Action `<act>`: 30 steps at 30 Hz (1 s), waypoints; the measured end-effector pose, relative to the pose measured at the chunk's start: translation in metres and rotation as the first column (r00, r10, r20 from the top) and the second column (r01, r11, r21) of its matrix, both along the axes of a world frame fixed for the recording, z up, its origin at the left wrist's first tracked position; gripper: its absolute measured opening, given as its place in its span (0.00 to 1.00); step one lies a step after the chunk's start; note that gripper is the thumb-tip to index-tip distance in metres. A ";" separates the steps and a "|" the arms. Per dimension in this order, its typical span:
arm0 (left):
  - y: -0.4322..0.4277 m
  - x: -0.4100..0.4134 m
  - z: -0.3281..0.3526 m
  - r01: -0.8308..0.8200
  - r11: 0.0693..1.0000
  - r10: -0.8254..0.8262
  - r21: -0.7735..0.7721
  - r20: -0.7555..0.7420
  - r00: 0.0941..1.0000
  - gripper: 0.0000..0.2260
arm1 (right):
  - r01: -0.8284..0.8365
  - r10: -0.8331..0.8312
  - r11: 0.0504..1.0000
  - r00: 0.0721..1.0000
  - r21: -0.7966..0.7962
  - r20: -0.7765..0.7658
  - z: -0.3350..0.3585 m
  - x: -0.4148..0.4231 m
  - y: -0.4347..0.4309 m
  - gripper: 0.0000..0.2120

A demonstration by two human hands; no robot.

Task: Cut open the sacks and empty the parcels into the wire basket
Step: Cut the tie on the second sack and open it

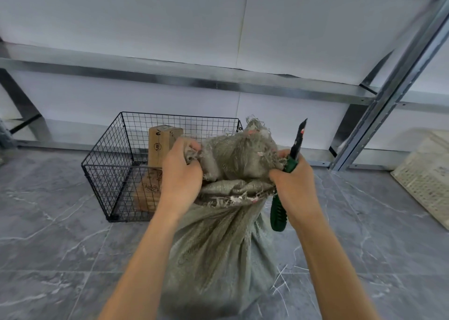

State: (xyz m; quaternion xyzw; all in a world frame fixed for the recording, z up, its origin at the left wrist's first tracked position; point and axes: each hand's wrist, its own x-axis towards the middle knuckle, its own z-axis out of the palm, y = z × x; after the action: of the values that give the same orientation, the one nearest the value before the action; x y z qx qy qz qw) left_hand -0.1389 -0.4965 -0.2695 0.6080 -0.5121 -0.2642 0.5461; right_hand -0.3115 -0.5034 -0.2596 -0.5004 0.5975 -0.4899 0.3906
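Black wire-mesh basket (107,174) stands on the grey tile floor, open side up. Brown cardboard parcels (161,144) are already inside, one on end.

Left hand (181,171): fingers curled round the left lip of the grey-green woven sack (218,247), which stands on the floor just right of the basket. Its mouth is cut, frayed and pulled wide between both hands. Contents not visible.

Right hand (295,186): one fist clamps both the sack's right lip and the green-handled utility knife (297,144), with the blade out and pointing up and away.

Risks, as judged:
- The shared fist is the main hazard. A hard tug on the cloth may swing the bare blade toward the left hand or forearm.
- A divided hold may let the knife or the lip slip, dropping the sack.
- Frayed strands may tear further under load, so the lip gives way.
- When tipped, parcels may miss the basket rim and land on the tiles, or the upright parcel may block entry.

Cream lattice crate (425,174) lies at far right, well apart.
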 end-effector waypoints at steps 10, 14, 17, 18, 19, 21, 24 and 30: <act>0.000 -0.015 -0.006 0.067 0.997 -0.072 0.044 0.140 0.988 0.09 | -0.030 0.027 0.996 0.999 -0.084 -0.037 -0.005 0.009 0.004 0.12; -0.005 -0.018 -0.010 -0.005 1.000 0.007 -0.014 0.095 0.995 0.05 | 0.062 -0.074 0.993 0.990 -0.102 -0.118 -0.009 0.005 -0.001 0.14; -0.003 -0.017 -0.009 -0.023 1.000 0.023 0.002 0.002 1.000 0.09 | 0.110 -0.126 0.988 0.981 -0.113 -0.145 -0.009 0.004 -0.002 0.14; -0.004 -0.017 -0.010 -0.025 1.000 0.025 -0.006 -0.004 1.000 0.10 | 0.115 -0.132 0.987 0.980 -0.116 -0.150 -0.009 0.004 -0.002 0.16; -0.004 -0.017 -0.011 -0.021 1.000 0.021 -0.014 -0.006 1.000 0.12 | 0.110 -0.128 0.986 0.980 -0.121 -0.152 -0.009 0.005 -0.001 0.18; -0.005 -0.017 -0.011 0.009 1.000 -0.009 -0.021 0.005 1.000 0.13 | 0.089 -0.107 0.987 0.985 -0.135 -0.137 -0.010 0.006 -0.001 0.20; -0.003 -0.017 -0.012 0.082 0.997 -0.082 -0.001 0.026 0.996 0.11 | 0.066 -0.080 0.987 0.993 -0.143 -0.090 -0.010 0.009 0.001 0.12; -0.005 -0.018 -0.014 0.106 0.994 -0.103 -0.013 0.152 0.983 0.12 | -0.040 0.030 0.997 0.985 -0.059 -0.167 -0.007 0.011 0.001 0.08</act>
State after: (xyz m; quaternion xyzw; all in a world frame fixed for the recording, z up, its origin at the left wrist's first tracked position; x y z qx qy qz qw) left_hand -0.1569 -0.5013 -0.2836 0.5926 -0.5861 -0.2404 0.4976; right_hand -0.3008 -0.5029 -0.2670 -0.5619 0.6035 -0.4580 0.3322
